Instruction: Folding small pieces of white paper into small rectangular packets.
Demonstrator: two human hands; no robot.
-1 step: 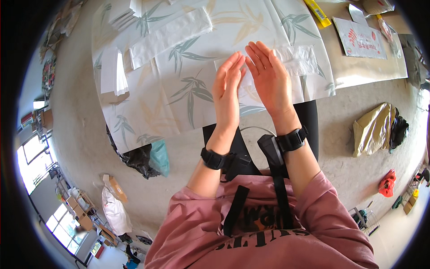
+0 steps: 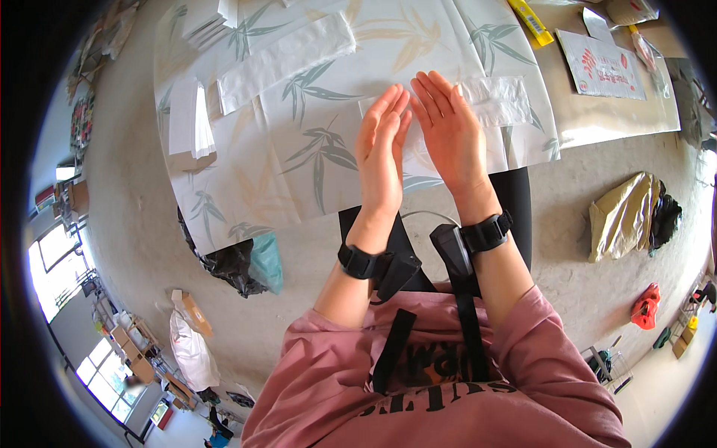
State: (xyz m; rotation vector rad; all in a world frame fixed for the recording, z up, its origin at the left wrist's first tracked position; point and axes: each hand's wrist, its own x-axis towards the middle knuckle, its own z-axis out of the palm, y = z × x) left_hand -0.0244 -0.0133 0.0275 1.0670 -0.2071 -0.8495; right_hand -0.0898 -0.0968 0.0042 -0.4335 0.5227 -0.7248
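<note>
My left hand and my right hand are raised above the near part of a table covered with a leaf-patterned sheet. Both have their fingers stretched out, palms turned partly toward each other, and hold nothing. The fingertips come close together without touching. Behind my right hand lies a flat clear plastic sleeve, partly hidden by the hand. Farther left is a long pile of clear plastic sleeves. Beside it stands a stack of white folded paper or card pieces; a second white stack sits beyond.
A yellow packet and a printed grey-white flat sheet lie at the far right. Black and teal plastic bags are under the table's left edge. On the floor at right are a tan bag and a red bag.
My left hand and wrist have shifted very slightly to the right and turned a little. My right hand is almost still, and the things on the table have not moved.
</note>
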